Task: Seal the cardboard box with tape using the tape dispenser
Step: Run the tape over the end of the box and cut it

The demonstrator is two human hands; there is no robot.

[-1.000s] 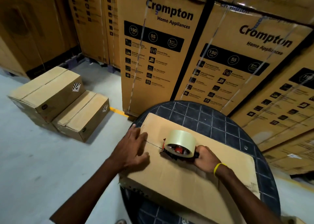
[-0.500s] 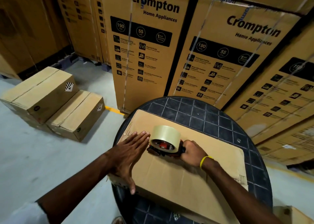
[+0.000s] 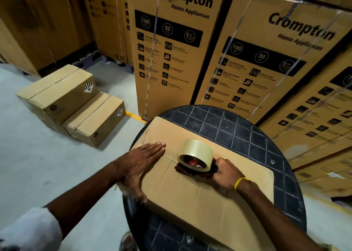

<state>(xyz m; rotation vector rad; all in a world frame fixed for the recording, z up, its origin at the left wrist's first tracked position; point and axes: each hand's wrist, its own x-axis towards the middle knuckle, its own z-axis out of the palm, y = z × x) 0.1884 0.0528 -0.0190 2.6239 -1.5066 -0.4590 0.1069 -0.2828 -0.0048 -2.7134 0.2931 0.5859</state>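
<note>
A flat brown cardboard box [image 3: 200, 197] lies on a round dark table [image 3: 238, 129], its closed flaps meeting in a centre seam. The tape dispenser [image 3: 197, 158], black with a red hub and a roll of clear tape, sits on that seam near the box's middle. My right hand [image 3: 225, 172], with a yellow band at the wrist, grips the dispenser's handle from behind. My left hand [image 3: 142, 165] lies flat with straight fingers on the box's left end, pressing the top near the seam, thumb hanging over the near edge.
Tall printed appliance cartons [image 3: 171, 50] stand close behind the table. Two smaller closed cardboard boxes [image 3: 76, 106] sit on the grey floor to the left, by a yellow floor line [image 3: 135, 116]. A shoe [image 3: 127, 241] shows beside the table's base.
The dispenser has slid back along the seam towards the box's middle, away from my left hand. My left hand went from gripping the box edge to lying flat on top.
</note>
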